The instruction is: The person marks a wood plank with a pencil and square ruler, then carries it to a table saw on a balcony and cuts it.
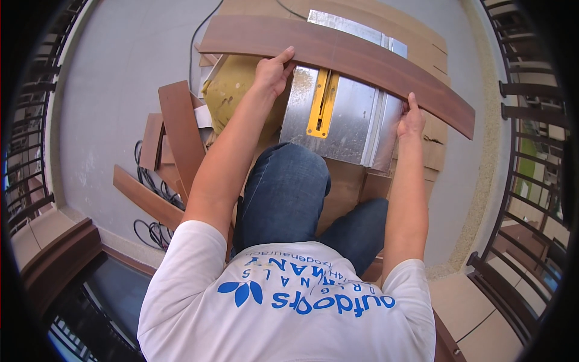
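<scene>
A long reddish-brown wooden board (338, 51) lies crosswise over the metal top of a table saw (353, 114). My left hand (274, 72) grips the board's near edge left of the saw top, thumb below and fingers toward the wood. Near the board's right part, my right hand (412, 120) holds the same edge, one finger pointing up along it. Part of each hand's fingers is hidden by the board. In the saw top sits a yellow slotted insert (322, 105), on the near side of the board. Whether a blade stands up there I cannot make out.
Several brown board offcuts (179, 133) lie at the left, beside coiled black cables (148, 181). A stained yellowish bag or cover (232, 90) is left of the saw. Cardboard (431, 148) lies under it. Dark railings (531, 151) run along both sides. My knee (289, 175) is close to the saw.
</scene>
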